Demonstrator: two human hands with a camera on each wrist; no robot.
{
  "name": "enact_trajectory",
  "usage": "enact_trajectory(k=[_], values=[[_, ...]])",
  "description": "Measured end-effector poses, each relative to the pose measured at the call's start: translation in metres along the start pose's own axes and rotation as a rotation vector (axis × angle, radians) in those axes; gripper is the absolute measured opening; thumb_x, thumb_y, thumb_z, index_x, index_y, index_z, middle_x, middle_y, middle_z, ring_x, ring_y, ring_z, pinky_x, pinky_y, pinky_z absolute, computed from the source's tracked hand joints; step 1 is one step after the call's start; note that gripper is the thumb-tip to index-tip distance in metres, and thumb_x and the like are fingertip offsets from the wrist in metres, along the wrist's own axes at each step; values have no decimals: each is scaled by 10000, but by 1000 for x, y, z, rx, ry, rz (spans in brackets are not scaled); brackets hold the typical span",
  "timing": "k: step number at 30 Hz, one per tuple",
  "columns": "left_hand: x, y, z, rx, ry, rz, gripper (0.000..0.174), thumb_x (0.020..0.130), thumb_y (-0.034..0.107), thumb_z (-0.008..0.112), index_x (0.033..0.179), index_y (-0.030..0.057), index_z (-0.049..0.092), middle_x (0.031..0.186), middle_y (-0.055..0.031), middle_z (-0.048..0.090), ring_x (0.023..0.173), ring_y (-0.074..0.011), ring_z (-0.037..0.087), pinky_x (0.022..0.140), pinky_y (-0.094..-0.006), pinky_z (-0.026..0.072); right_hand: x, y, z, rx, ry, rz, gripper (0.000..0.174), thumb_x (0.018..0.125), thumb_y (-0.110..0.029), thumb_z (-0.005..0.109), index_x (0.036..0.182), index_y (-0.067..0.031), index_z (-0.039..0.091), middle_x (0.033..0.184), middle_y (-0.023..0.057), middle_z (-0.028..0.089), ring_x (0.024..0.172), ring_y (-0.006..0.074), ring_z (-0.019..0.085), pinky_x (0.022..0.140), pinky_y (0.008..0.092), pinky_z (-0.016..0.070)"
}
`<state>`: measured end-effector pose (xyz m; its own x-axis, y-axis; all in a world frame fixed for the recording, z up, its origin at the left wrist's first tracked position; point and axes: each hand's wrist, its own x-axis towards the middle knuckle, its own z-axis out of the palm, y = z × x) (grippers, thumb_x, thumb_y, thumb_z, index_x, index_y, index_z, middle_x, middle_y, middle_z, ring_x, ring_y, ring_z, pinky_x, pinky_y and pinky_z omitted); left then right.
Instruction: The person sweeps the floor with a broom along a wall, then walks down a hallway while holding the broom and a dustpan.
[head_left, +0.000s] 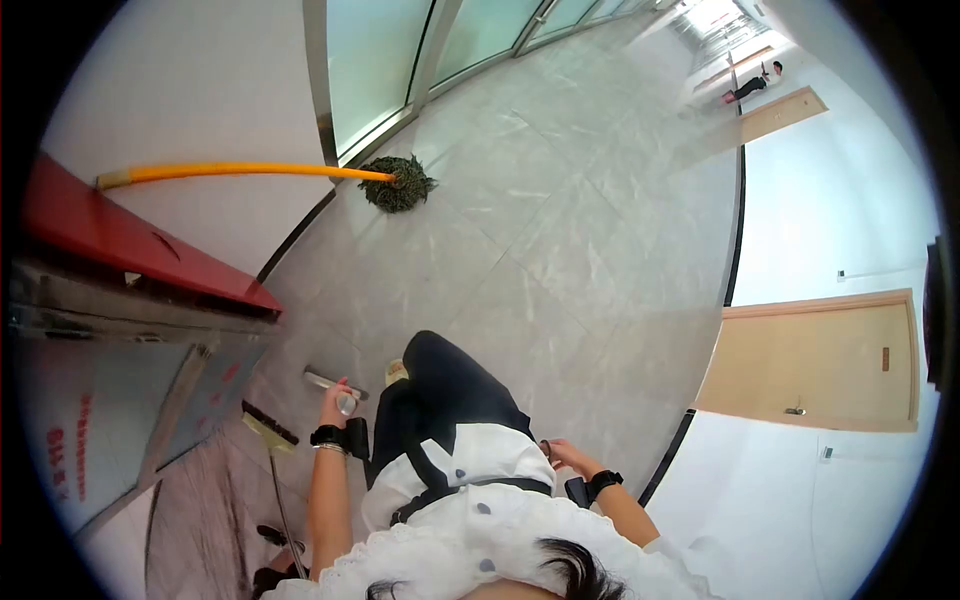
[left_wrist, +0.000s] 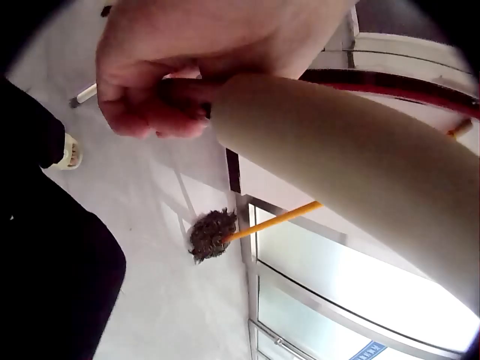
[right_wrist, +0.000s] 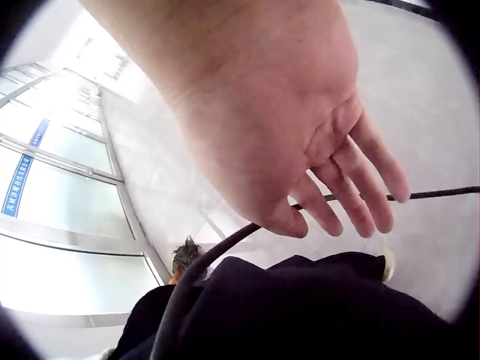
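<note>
In the head view, the left hand (head_left: 336, 402) is beside the left knee, gripping a pale rod (head_left: 346, 404) seen nearly end-on. The left wrist view shows the fingers of the left hand (left_wrist: 154, 101) curled at the near end of this thick, cream-coloured rod (left_wrist: 337, 157). At the right hip is the right hand (head_left: 570, 456). In the right wrist view, the right hand (right_wrist: 277, 127) has loosely bent fingers, with a thin dark cord (right_wrist: 442, 193) passing behind them; whether they touch it I cannot tell.
A mop (head_left: 396, 185) with a yellow handle leans at the left wall by glass doors (head_left: 480, 35). A red-topped unit (head_left: 150, 245) and a broom (head_left: 268, 428) are at the left. Far off, a person (head_left: 758, 84) is by the right wall, beyond a wooden door (head_left: 820, 360).
</note>
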<state>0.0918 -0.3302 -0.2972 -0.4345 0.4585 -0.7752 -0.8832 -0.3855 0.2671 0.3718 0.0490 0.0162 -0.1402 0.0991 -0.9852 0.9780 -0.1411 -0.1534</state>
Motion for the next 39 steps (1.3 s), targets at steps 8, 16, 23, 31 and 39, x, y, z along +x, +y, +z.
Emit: enact_trajectory(k=[8, 16, 23, 31, 39], values=[[-35, 10, 11, -24, 88, -34, 196, 655, 38, 593, 833, 92, 529, 1060, -85, 497, 852, -186, 510, 735, -314, 432, 29, -11, -13, -66, 40, -10, 388, 819, -357, 455, 1054, -56, 522, 883, 88, 595, 728, 208, 593, 593, 337, 500], [-41, -6, 21, 397, 34, 244, 241, 676, 35, 564, 904, 81, 501, 953, -72, 512, 705, -164, 518, 657, -275, 458, 34, -50, -13, -196, 109, -90, 329, 798, -308, 452, 943, -41, 579, 835, 55, 615, 691, 144, 583, 566, 272, 473], [-37, 28, 37, -103, 147, -207, 294, 681, 52, 517, 963, 133, 526, 718, -27, 526, 513, -123, 495, 489, -267, 459, 39, 16, 12, -139, 121, -131, 318, 827, -320, 438, 930, -63, 594, 730, 30, 586, 661, 113, 553, 552, 266, 477], [-32, 33, 48, 74, 241, -99, 271, 665, 71, 589, 923, 93, 511, 790, -60, 537, 633, -174, 515, 561, -283, 447, 46, 74, 0, -161, 210, -137, 310, 844, -294, 407, 853, -38, 581, 657, 58, 557, 531, 164, 534, 466, 296, 444], [28, -26, -1, 642, 192, 413, 340, 622, -14, 531, 939, 102, 487, 747, -76, 520, 616, -201, 523, 572, -324, 459, 64, 37, -60, -166, 259, -310, 285, 820, -246, 444, 983, -44, 563, 818, 80, 602, 715, 182, 567, 580, 328, 469]])
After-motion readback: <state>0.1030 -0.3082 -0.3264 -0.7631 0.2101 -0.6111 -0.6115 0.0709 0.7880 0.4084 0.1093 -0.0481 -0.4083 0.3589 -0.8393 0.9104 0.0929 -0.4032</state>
